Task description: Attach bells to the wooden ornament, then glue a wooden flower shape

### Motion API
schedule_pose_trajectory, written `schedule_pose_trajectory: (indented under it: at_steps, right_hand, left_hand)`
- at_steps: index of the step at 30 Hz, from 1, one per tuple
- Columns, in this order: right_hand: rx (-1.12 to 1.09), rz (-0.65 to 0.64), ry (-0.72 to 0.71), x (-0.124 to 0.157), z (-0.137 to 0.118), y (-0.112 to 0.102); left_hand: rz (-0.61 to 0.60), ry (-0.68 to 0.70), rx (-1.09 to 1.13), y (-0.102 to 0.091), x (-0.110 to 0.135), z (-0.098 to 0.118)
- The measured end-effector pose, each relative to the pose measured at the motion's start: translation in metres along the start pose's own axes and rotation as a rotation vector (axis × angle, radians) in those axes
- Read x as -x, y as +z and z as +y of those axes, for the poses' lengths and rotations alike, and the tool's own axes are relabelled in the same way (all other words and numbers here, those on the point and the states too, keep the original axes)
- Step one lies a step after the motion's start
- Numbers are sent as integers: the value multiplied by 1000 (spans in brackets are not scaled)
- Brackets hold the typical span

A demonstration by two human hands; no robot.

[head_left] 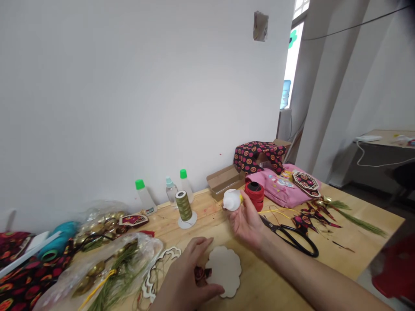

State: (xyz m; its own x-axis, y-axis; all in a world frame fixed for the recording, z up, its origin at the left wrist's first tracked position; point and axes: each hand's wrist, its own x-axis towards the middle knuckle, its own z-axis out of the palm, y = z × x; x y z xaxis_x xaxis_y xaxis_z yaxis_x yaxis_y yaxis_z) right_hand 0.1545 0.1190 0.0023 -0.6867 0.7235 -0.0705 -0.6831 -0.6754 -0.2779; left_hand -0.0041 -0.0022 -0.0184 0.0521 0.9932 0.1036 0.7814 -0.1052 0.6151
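1 scalloped board, on the table. My left hand: at the board's left edge, spread wide. My right hand: beyond the board, holding 1 white bottle. Risk, my judgement: squeezing the bottle too hard could spatter the board.

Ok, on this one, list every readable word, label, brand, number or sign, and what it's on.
No text is readable.
White plastic bottle with yellow marking, in the right hand: any lettering too blurred.
Pink bag with colourful print: any words too small.
Leftmost translucent green-capped bottle: no legible lettering.
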Motion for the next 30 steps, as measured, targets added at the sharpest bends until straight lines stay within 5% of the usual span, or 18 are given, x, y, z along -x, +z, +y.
schedule_pose_trajectory:
  at_steps: [9, 18, 30]
  right_hand:
    - [128, -50, -6, 3, 4, 3]
    - [163, -82, -61, -2, 7, -10]
    - [218, -87, -151, 4, 7, 2]
  left_hand:
    - [-253, -66, -250, 10, 1, 8]
    - [-170, -14, -229, 13, 3, 2]
    - [-197, 32, -213, 16, 2, 10]
